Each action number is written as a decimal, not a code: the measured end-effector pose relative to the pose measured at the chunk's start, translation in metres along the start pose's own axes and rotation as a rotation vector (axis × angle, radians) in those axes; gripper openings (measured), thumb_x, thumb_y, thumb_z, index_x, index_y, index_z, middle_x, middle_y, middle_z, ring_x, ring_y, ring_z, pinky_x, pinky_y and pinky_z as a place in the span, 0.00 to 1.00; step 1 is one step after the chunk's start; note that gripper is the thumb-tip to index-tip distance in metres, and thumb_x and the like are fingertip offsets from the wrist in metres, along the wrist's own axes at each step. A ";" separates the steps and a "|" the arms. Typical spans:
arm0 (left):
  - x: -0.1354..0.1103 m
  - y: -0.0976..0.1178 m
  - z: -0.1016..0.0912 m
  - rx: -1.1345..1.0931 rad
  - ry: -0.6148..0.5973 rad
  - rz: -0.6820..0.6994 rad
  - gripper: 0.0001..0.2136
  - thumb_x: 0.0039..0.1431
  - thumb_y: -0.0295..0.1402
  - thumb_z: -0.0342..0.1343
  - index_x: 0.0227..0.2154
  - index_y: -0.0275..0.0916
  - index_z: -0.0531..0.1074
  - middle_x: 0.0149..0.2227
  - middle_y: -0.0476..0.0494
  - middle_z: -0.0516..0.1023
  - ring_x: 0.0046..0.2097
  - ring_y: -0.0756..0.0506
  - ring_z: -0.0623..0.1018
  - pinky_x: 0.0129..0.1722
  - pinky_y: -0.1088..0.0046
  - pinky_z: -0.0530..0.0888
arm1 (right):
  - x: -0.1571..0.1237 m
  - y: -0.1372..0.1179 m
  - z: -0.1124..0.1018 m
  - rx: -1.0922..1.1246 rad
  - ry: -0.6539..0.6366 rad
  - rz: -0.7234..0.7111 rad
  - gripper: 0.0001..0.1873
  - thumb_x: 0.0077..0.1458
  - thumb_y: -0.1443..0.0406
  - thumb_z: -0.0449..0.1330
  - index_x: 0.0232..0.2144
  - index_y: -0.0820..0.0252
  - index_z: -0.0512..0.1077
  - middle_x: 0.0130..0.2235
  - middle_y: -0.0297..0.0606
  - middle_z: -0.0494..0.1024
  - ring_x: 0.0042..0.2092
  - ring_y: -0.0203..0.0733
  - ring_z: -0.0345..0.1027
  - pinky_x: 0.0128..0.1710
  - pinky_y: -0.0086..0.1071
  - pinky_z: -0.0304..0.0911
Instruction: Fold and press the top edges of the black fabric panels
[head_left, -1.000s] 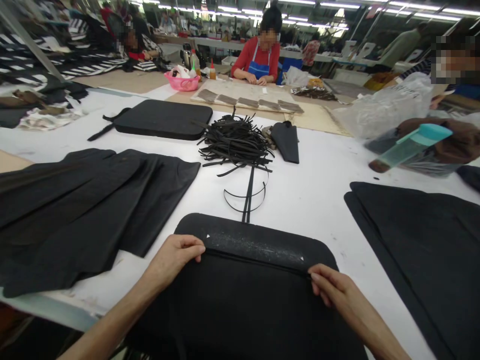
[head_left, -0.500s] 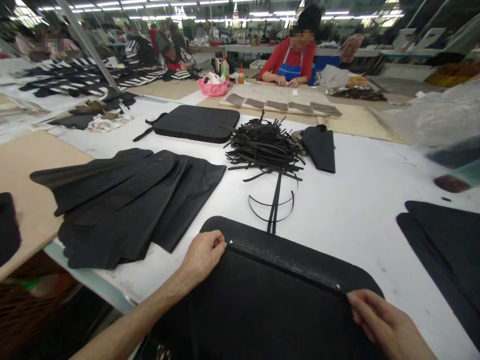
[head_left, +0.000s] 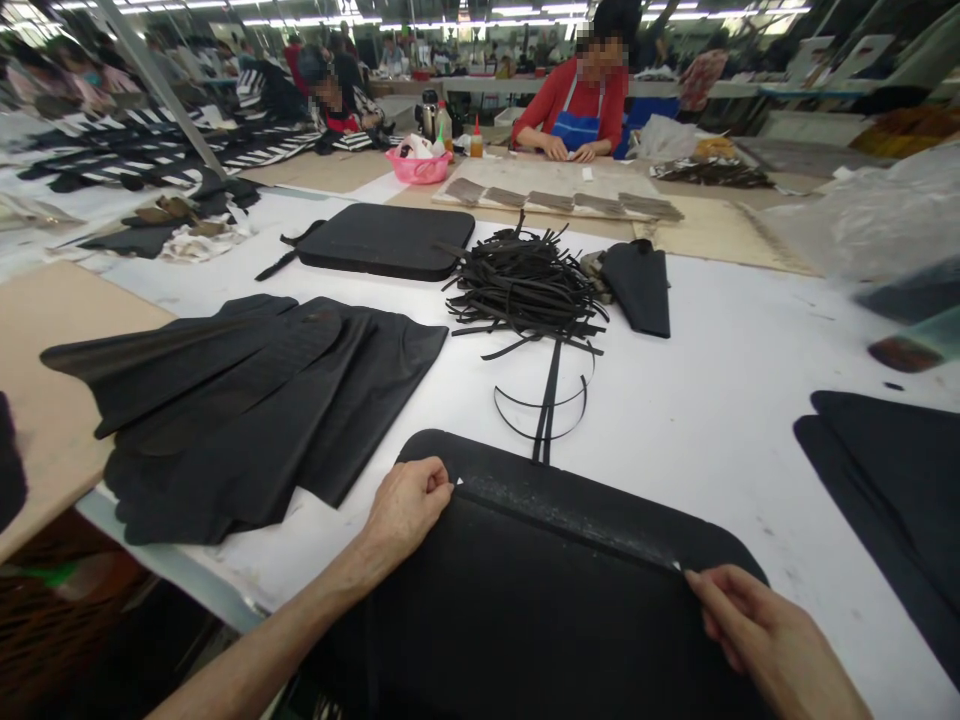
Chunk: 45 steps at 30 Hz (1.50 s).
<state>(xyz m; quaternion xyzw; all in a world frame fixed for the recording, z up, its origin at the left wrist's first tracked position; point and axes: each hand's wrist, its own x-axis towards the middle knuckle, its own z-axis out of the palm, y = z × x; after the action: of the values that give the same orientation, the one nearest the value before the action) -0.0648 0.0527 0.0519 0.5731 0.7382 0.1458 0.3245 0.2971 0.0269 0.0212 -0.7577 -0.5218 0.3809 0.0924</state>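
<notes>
A black padded panel [head_left: 592,515] with rounded corners lies on the white table [head_left: 720,420] right in front of me. Over it lies a black fabric piece [head_left: 540,620] whose top edge stops a little below the panel's far edge. My left hand [head_left: 405,508] pinches the fabric's upper left corner, fingers closed. At the fabric's upper right corner my right hand [head_left: 757,630] pinches it the same way. Small white marks show on the panel beside each hand.
A fan of black fabric pieces [head_left: 247,400] lies at left, a heap of black strips [head_left: 525,285] beyond the panel, another black panel [head_left: 386,240] behind, more black pieces [head_left: 892,480] at right. A person in red [head_left: 581,105] works across the table.
My view swung left and then steadied. Both hands kept their pinch on the fabric's top corners, and the right hand sits further right and lower in view.
</notes>
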 end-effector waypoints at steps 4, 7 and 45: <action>0.001 0.000 0.000 0.015 -0.015 0.013 0.05 0.49 0.30 0.49 0.20 0.39 0.66 0.18 0.54 0.66 0.24 0.51 0.67 0.24 0.75 0.56 | -0.003 -0.005 0.001 -0.001 0.019 0.001 0.22 0.52 0.46 0.47 0.19 0.55 0.62 0.16 0.29 0.64 0.19 0.36 0.58 0.21 0.30 0.52; 0.002 -0.004 0.001 0.024 -0.041 0.036 0.06 0.50 0.32 0.48 0.20 0.39 0.64 0.18 0.54 0.65 0.24 0.51 0.67 0.24 0.75 0.56 | -0.007 -0.013 0.000 0.044 0.036 -0.007 0.20 0.52 0.48 0.48 0.20 0.55 0.61 0.17 0.28 0.65 0.19 0.35 0.58 0.20 0.29 0.52; -0.019 0.004 0.016 0.784 0.049 0.364 0.16 0.61 0.24 0.35 0.44 0.41 0.65 0.48 0.43 0.70 0.28 0.47 0.75 0.21 0.71 0.64 | -0.012 -0.021 -0.001 0.138 0.056 -0.031 0.12 0.52 0.57 0.49 0.23 0.56 0.62 0.17 0.27 0.66 0.17 0.32 0.58 0.17 0.26 0.50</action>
<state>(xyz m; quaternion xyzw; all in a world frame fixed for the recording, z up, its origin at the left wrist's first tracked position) -0.0492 0.0339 0.0480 0.7704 0.6320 -0.0771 0.0339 0.2805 0.0264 0.0390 -0.7518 -0.5032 0.3931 0.1647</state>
